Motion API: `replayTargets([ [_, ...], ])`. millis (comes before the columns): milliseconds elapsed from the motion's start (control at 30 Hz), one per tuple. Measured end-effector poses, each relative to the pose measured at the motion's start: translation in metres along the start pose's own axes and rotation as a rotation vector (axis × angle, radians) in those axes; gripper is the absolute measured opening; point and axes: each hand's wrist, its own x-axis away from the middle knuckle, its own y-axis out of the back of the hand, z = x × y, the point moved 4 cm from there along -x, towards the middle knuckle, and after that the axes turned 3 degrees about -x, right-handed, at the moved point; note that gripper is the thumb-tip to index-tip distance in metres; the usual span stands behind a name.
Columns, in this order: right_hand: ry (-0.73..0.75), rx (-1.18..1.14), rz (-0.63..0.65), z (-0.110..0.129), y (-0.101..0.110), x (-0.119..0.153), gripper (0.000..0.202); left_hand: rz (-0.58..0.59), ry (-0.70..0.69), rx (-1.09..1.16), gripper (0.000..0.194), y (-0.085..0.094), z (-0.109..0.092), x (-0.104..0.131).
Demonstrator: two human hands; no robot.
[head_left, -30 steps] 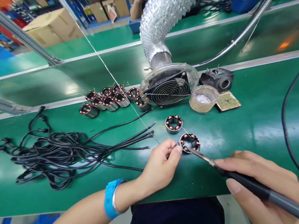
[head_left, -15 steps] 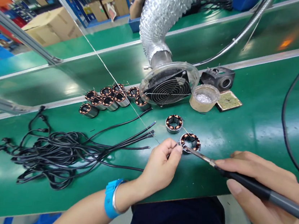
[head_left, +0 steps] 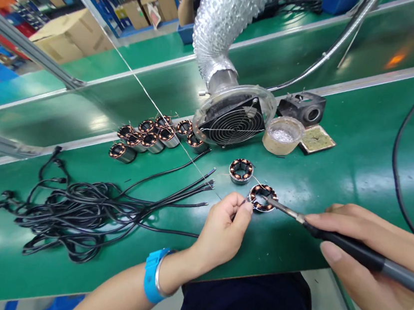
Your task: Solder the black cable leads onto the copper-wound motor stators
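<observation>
My left hand (head_left: 225, 227) is closed in a pinch on the end of a black cable (head_left: 178, 232), right beside a copper-wound motor stator (head_left: 263, 208). My right hand (head_left: 370, 265) grips a soldering iron (head_left: 349, 250); its tip is over the ring of that stator. Whether the tip touches it, I cannot tell. A second stator (head_left: 239, 180) sits just behind, upright on the green bench. A thin solder-like wire (head_left: 153, 102) slants down from above and ends near my left fingers.
A heap of black cables (head_left: 83, 210) lies at left. Several stators (head_left: 150, 142) stand behind it. A fume fan (head_left: 237, 123) with a foil duct (head_left: 229, 22), a round tub (head_left: 281, 143), an iron holder (head_left: 303, 108) and a sponge tray (head_left: 317, 139) stand at the back. Across the bench shows a person's arm (head_left: 190, 2).
The iron's tip has moved from the stator's near left edge, by my left fingers, rightward and slightly up. My right hand has shifted slightly right; my left hand stays nearly still.
</observation>
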Motion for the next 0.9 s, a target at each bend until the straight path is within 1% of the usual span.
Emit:
replayTargets([
  [100, -0.001, 0.007, -0.045, -0.004, 0.001, -0.003, 0.026, -0.001, 0.001, -0.002, 0.030, 0.000, 0.000, 0.001],
  [167, 0.038, 0.042, -0.096, -0.013, 0.002, -0.010, 0.023, -0.005, 0.007, -0.005, 0.029, 0.000, -0.001, 0.001],
  [233, 0.130, 0.116, -0.162, -0.028, 0.003, -0.020, 0.020, -0.005, 0.014, 0.000, 0.029, 0.000, -0.001, 0.001],
  [300, 0.202, 0.219, -0.238, -0.049, 0.003, -0.030, 0.018, -0.002, 0.014, 0.005, 0.030, 0.000, -0.001, 0.000],
  [367, 0.183, 0.283, -0.302, -0.073, 0.002, -0.039, 0.022, 0.001, 0.008, 0.013, 0.032, 0.000, 0.000, 0.000],
  [400, 0.152, 0.284, -0.309, -0.084, 0.001, -0.043, 0.024, -0.002, 0.008, 0.018, 0.034, 0.000, 0.001, -0.001],
  [433, 0.118, 0.277, -0.282, -0.094, -0.002, -0.046, 0.025, -0.006, 0.013, 0.022, 0.036, 0.000, 0.002, -0.001],
  [500, 0.090, 0.270, -0.225, -0.104, -0.006, -0.049, 0.024, -0.017, 0.034, 0.026, 0.041, 0.001, 0.005, -0.003],
  [567, 0.077, 0.252, -0.205, -0.106, -0.009, -0.048, 0.027, -0.022, 0.056, 0.026, 0.047, 0.001, 0.008, -0.005],
  [667, 0.094, 0.173, -0.193, -0.093, -0.015, -0.042, 0.031, -0.017, 0.071, 0.040, 0.052, 0.002, 0.010, -0.007],
  [800, 0.235, 0.023, -0.160, -0.068, -0.028, -0.039, 0.019, -0.016, 0.082, 0.040, 0.057, 0.004, 0.009, -0.006],
  [900, 0.344, -0.067, -0.103, -0.053, -0.042, -0.040, 0.012, -0.005, 0.099, 0.042, 0.060, 0.006, 0.006, -0.007],
])
